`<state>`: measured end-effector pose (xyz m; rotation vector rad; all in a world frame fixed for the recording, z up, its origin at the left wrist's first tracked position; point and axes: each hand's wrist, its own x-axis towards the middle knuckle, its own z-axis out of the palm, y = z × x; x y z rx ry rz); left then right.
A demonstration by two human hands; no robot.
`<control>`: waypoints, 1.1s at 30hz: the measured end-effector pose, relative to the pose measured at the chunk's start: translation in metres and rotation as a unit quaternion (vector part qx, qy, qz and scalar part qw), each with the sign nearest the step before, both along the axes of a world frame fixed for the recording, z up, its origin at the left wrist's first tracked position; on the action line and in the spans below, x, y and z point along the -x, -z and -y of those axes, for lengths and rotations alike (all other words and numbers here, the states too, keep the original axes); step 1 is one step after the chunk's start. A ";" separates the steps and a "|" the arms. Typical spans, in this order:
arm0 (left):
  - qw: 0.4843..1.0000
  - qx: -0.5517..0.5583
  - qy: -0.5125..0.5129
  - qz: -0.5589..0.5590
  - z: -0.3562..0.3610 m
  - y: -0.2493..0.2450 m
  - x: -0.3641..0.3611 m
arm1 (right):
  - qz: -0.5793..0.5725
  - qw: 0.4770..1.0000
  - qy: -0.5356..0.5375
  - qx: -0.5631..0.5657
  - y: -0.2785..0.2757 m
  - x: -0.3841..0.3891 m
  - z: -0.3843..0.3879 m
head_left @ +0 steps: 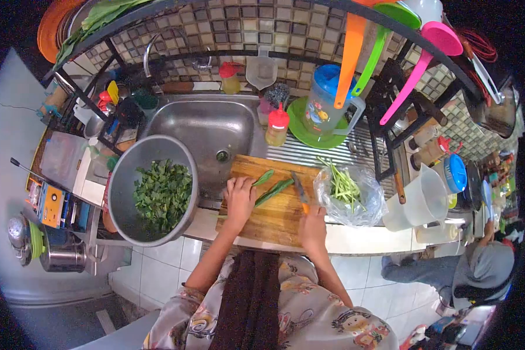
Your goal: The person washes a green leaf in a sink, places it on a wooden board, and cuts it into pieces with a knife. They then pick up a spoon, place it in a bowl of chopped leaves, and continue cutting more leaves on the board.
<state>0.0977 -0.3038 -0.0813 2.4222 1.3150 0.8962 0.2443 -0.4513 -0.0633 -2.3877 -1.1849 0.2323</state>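
On a wooden cutting board [262, 224] lie green leaves [274, 192], their tips pointing right. My left hand [240, 197] presses down at the board's left side with curled fingers, holding the leaves at their left ends, which it covers. My right hand [313, 228] is closed round the orange handle of a knife [300, 189]. The blade points away from me, just right of the leaf tips and apart from them. Left of the board, a large grey basin [119, 189] holds cut leafy greens [163, 195]. To the right, a clear plastic bag [368, 204] holds pale green stems [344, 189].
A steel sink [207, 111] lies behind the basin and board. Beyond are a squeeze bottle [277, 125] and a blue-lidded jug [326, 102] on a green plate [300, 125]. Utensils hang from a rack overhead. A clear pitcher [417, 198] stands right; another person [478, 268] is far right.
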 end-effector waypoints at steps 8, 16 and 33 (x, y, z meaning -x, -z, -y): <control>0.993 0.059 0.026 0.094 -0.007 -0.008 0.006 | -0.099 0.989 -0.065 0.089 -0.047 0.013 0.031; 0.968 0.134 0.042 0.210 0.039 -0.042 0.013 | -0.124 0.986 -0.113 0.008 -0.013 0.014 -0.006; 0.996 0.012 0.083 -0.027 0.063 -0.004 -0.020 | -0.085 0.994 -0.024 0.068 0.008 0.004 0.038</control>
